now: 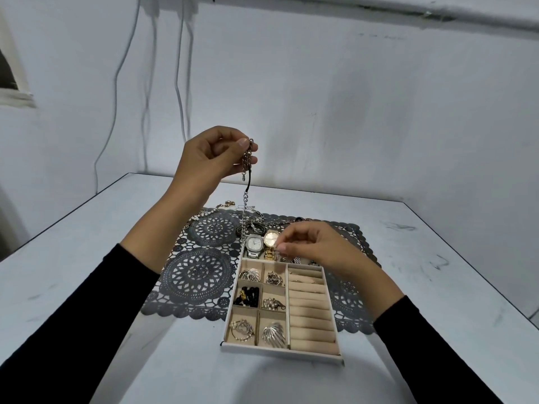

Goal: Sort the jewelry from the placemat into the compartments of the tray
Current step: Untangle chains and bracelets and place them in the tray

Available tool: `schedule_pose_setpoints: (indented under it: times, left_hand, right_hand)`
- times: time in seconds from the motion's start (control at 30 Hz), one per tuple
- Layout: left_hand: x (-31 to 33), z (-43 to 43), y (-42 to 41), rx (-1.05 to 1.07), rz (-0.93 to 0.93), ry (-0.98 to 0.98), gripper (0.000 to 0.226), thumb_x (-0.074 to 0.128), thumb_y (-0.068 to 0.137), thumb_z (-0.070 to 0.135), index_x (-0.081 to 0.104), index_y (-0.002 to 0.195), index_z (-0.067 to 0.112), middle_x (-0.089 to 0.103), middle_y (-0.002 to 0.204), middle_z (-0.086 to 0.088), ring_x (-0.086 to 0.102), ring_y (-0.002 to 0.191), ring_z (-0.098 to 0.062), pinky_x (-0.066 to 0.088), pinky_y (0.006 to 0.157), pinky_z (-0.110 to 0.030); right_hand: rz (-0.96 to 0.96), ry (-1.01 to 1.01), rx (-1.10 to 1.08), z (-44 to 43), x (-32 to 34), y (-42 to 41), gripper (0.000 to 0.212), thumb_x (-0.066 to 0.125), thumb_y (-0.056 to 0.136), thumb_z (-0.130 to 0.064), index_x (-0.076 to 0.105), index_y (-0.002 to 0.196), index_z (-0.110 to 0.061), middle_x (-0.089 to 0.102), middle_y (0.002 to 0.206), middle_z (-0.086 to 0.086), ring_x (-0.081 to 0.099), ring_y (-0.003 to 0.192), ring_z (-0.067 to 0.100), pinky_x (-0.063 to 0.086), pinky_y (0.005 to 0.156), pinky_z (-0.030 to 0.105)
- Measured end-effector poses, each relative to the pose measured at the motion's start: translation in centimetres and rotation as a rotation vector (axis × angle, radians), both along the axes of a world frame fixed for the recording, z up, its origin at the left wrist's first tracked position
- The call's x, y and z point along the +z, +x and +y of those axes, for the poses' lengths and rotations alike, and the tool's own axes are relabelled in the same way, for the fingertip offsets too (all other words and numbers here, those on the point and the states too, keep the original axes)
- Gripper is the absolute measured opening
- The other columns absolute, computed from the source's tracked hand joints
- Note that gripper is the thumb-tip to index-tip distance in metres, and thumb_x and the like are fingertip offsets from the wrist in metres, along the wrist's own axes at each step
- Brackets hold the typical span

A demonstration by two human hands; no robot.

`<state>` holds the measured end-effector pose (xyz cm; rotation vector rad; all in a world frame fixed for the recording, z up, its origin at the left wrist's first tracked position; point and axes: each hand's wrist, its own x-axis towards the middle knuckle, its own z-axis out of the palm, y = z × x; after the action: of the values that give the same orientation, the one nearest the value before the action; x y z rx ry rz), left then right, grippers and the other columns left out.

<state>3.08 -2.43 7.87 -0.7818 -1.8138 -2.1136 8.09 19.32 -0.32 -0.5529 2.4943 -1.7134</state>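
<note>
My left hand (pixel 213 157) is raised above the table and pinches the top of a long silver chain (pixel 244 205) that hangs straight down to the tray's far left corner. My right hand (pixel 313 247) hovers over the tray's far row, its fingertips pinched on the chain's thin lower end beside a gold watch (pixel 271 239) and a silver watch (pixel 253 243). The beige tray (pixel 280 352) has small left compartments with earrings, black beads and brooches, and a ribbed ring section (pixel 310 310) on the right. More chains and bracelets (pixel 204 214) lie on the grey lace placemat (pixel 195 275).
The tray lies partly on the placemat, on a white table (pixel 87 287) set into a corner of white walls. Cables (pixel 179 83) hang down the wall behind. The table's far edge runs just beyond the placemat.
</note>
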Motion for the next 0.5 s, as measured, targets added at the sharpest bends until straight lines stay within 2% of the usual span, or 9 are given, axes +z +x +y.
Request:
schedule_pose_setpoints:
  times: [0.13,0.23,0.5]
  left_hand:
    - [0.0,0.1,0.0,0.002,0.001,-0.005,0.008,0.06,0.094,0.007,0.062,0.089,0.013,0.075,0.081,0.002,0.072,0.078,-0.019,0.057,0.089,-0.041]
    - [0.2,0.0,0.1,0.004,0.002,-0.008,0.008,0.06,0.094,0.007,0.062,0.089,0.014,0.075,0.082,0.002,0.072,0.078,-0.019,0.056,0.09,-0.042]
    - [0.1,0.2,0.0,0.004,0.0,-0.013,0.009,0.06,0.094,0.007,0.062,0.089,0.014,0.075,0.081,0.002,0.072,0.077,-0.018,0.057,0.088,-0.039]
  right_hand:
    - [-0.015,0.153,0.042,-0.1,-0.4,-0.2,0.014,0.068,0.085,-0.012,0.068,0.096,-0.004,0.072,0.091,0.014,0.07,0.086,0.025,0.056,0.081,0.033]
    - [0.024,0.284,0.026,-0.2,-0.7,-0.4,0.008,0.069,0.085,-0.014,0.071,0.092,-0.011,0.073,0.087,0.008,0.07,0.086,0.025,0.056,0.085,0.038]
    - [0.075,0.493,-0.048,-0.9,-1.1,-0.5,0.006,0.069,0.084,-0.017,0.074,0.086,-0.02,0.071,0.079,-0.007,0.062,0.071,-0.002,0.051,0.069,0.014]
